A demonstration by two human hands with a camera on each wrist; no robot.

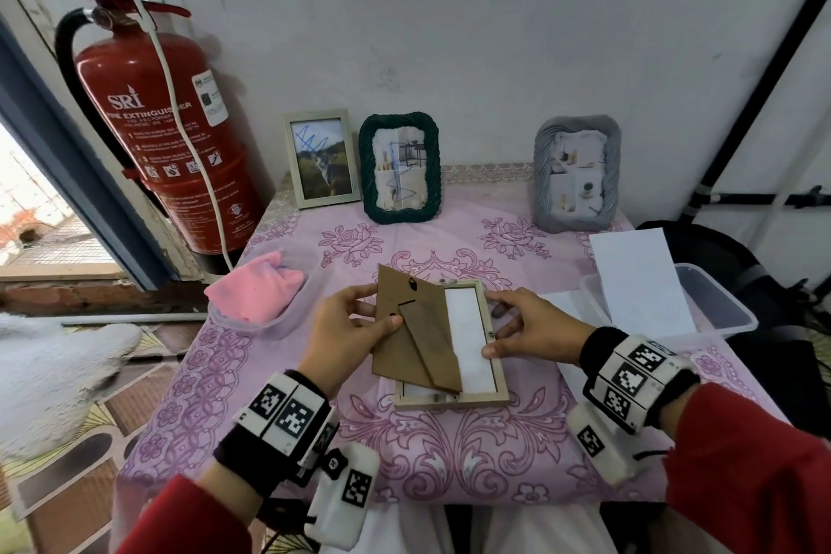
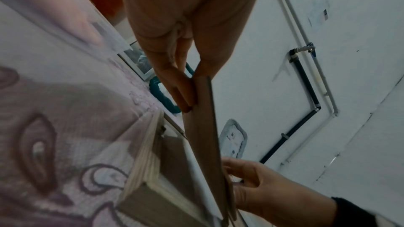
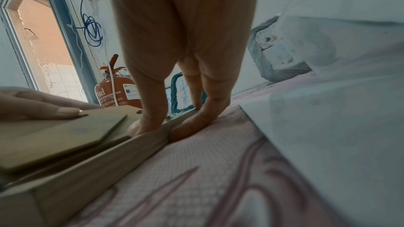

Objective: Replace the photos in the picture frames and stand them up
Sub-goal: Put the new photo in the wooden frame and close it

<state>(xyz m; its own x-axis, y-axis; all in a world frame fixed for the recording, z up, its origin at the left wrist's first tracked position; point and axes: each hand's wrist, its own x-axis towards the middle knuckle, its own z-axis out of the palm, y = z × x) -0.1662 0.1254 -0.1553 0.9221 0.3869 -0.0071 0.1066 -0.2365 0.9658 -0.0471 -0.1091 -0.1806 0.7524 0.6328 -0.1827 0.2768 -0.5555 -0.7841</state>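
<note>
A light wooden frame (image 1: 452, 401) lies face down at the table's middle, with the white back of a photo (image 1: 470, 337) showing inside it. My left hand (image 1: 375, 322) pinches the brown backing board (image 1: 416, 342) with its easel leg, holding it tilted over the frame's left half. In the left wrist view the board (image 2: 203, 135) stands edge-on between thumb and fingers. My right hand (image 1: 501, 326) pinches the frame's right rail (image 3: 150, 142), thumb inside and fingers outside. At the back stand a pale frame with a dog photo (image 1: 321, 157), a dark green frame (image 1: 399, 169) and a grey frame (image 1: 577, 175).
A clear tub with a pink cloth (image 1: 258, 290) sits at the left table edge. A clear tub (image 1: 719, 306) holding white paper (image 1: 641, 283) sits at the right. A red fire extinguisher (image 1: 166, 126) hangs on the wall beyond the table's left corner.
</note>
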